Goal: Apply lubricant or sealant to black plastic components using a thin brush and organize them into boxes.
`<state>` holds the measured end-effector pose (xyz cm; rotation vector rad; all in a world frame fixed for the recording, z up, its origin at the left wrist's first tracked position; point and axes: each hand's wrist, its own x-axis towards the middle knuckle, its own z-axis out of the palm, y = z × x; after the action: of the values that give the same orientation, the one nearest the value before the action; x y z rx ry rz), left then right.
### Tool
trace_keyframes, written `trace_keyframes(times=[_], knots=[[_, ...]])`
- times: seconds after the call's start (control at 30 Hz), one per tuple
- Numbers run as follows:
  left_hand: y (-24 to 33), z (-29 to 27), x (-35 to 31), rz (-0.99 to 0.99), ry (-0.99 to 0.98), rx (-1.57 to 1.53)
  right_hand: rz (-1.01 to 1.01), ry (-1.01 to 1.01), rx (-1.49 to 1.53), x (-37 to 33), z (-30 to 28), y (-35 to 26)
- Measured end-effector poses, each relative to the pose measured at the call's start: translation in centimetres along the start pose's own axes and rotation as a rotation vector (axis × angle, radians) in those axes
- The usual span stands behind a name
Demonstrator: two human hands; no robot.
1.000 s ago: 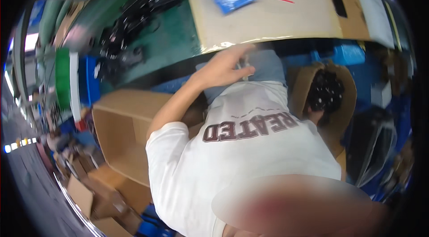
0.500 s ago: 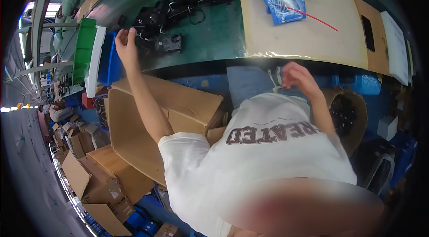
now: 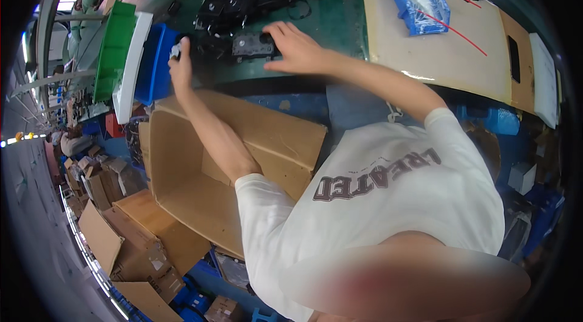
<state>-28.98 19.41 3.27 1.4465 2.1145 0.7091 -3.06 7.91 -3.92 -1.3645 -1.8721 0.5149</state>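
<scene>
On the green bench mat, a flat black rectangular unit (image 3: 252,46) with holes and small metal fittings lies near the front edge. My right hand (image 3: 297,49) is closed around its right end, fingers at the far side and thumb at the near side. Beside the blue bin, my left hand (image 3: 181,70) pinches a small silver-and-black part (image 3: 177,50); its kind is too small to make out. More black units (image 3: 234,3) with silver fittings and dark cables lie in a loose row behind, running toward the far right.
A blue bin (image 3: 156,64), a white panel and a green tray (image 3: 115,49) stand left. An open cardboard box (image 3: 182,158) sits below the bench edge. Right lie a beige sheet (image 3: 388,37), a plastic-wrapped blue tray (image 3: 419,3) with red strips, and a dark flat slab (image 3: 514,58).
My right hand has moved from in front of my body left and forward onto the black unit. The silver-and-black part now shows in my left hand, which has shifted slightly nearer.
</scene>
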Motion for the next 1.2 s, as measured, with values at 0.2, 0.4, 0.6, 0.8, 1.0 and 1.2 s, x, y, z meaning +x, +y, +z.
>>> trace_keyframes(times=[0.2, 0.4, 0.6, 0.8, 1.0, 1.2], knots=[[-0.3, 4.0, 0.7, -0.046, -0.115, 0.089, 0.111, -0.126, -0.267, 3.8, 3.1, -0.4], [2.6, 3.9, -1.6, -0.067, -0.099, 0.273, -0.023, 0.049, -0.264, 2.8, 4.7, 0.2], [1.6, 4.2, -0.1, -0.048, -0.180, 0.378, -0.019, -0.030, -0.170, 1.8, 3.7, -0.1], [2.2, 4.0, -0.6, -0.007, -0.152, 0.487, 0.139, -0.132, 0.160, 1.6, 0.7, -0.1], [0.2, 3.4, 0.4, 0.009, -0.190, 0.409, 0.372, -0.284, 0.714, 0.5, -2.0, 0.8], [-2.1, 0.5, -1.7, -0.021, -0.263, -0.255, 0.376, -0.327, 1.403, -2.1, -2.3, 2.8]])
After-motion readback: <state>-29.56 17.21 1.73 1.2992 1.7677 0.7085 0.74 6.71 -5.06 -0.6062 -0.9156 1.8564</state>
